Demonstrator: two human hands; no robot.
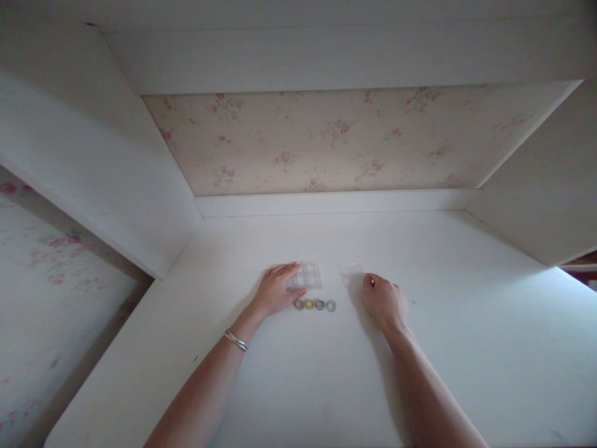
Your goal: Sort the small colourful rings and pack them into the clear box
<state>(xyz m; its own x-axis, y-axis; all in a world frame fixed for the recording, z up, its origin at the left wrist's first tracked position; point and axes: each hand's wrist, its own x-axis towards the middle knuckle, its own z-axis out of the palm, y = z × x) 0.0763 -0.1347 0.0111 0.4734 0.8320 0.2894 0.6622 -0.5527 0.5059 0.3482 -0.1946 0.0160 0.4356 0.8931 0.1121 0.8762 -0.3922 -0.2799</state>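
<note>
1) Has left hand set at the left end of a clear box, holding it between parted thumb and fingers, with thumb at the near edge and fingertips toward the far edge
2) Holds a clear piece by its right side with right hand, thumb and forefinger drawn narrow, other fingers curled toward the palm
3) Rests, in the case of the clear box, on a white desk, left of the clear piece and well apart from the back wall, with a faint grid of compartments showing through
4) Leaves a narrow gap between clear box and clear piece
5) Has four small rings in a row just on the near side of the clear box, from left to right: red-brown ring, yellow ring, dark ring, green ring
6) Has the red-brown ring just beside the left thumb, and the green ring nearest to the right hand, though apart from it
7) Wears a silver bracelet on the left wrist
8) Reaches in from the near side with both forearms bare
9) Shows flowered wallpaper behind the desk, above a low white ledge
</note>
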